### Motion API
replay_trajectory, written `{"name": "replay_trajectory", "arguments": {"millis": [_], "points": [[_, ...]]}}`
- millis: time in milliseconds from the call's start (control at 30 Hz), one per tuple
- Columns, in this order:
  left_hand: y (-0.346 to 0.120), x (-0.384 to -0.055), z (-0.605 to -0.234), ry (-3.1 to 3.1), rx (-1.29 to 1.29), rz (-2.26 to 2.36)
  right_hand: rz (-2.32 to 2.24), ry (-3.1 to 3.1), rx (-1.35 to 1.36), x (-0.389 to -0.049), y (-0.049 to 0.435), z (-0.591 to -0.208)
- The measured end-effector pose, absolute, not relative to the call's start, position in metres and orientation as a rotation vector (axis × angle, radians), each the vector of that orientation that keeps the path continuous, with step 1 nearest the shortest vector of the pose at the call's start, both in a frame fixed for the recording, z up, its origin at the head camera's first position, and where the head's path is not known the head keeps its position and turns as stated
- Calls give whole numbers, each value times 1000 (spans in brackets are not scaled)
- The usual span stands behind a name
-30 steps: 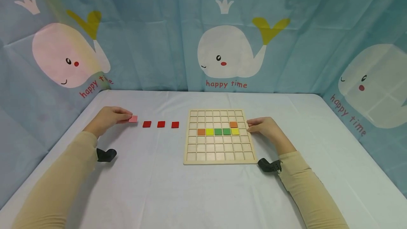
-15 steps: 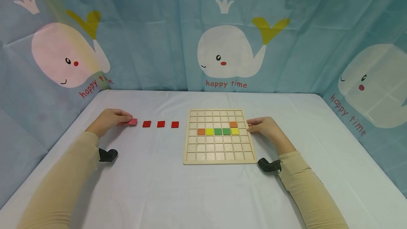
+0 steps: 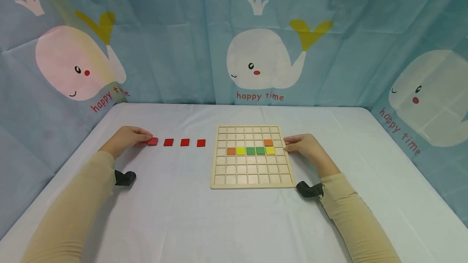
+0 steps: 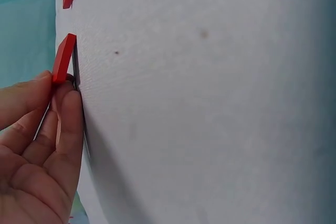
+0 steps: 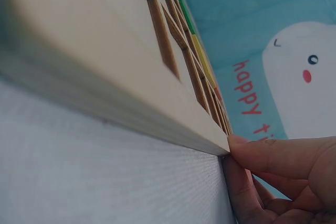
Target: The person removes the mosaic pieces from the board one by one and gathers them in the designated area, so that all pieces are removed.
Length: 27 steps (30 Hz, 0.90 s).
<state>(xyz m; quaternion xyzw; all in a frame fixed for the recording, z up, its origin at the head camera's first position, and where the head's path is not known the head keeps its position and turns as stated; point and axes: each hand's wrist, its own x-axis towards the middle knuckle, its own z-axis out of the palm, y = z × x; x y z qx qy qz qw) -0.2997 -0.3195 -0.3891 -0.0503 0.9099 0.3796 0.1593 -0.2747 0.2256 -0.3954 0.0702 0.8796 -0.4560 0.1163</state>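
Note:
My left hand (image 3: 128, 138) pinches a square red tile (image 3: 152, 141) by its left edge, at the left end of a row. In the left wrist view this red tile (image 4: 64, 59) is tilted, close above the white tabletop, with the thumb on one side. To its right lie a red tile (image 3: 168, 142), another red tile (image 3: 185, 142) and a third red tile (image 3: 201, 143), spaced apart. My right hand (image 3: 302, 144) holds the right edge of the wooden grid board (image 3: 252, 186). In the right wrist view the thumb (image 5: 278, 157) lies over the board's rim (image 5: 136, 95).
Orange, yellow and green tiles form a row across the board, including a green tile (image 3: 250, 151); an orange tile (image 3: 268, 143) sits above the row's right end. The white tabletop (image 3: 183, 222) reaches back to a blue whale-print curtain (image 3: 175, 64).
My left hand has lowered slightly toward the table with the red tile, whose face has turned from pale pink to dark red. My right hand and the board have stayed put.

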Motion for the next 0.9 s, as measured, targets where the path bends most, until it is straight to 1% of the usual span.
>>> {"name": "replay_trajectory", "arguments": {"millis": [900], "points": [[-316, -296, -389, 2577, -179, 1085, -1315, 2581, 258, -274, 224, -396]]}}
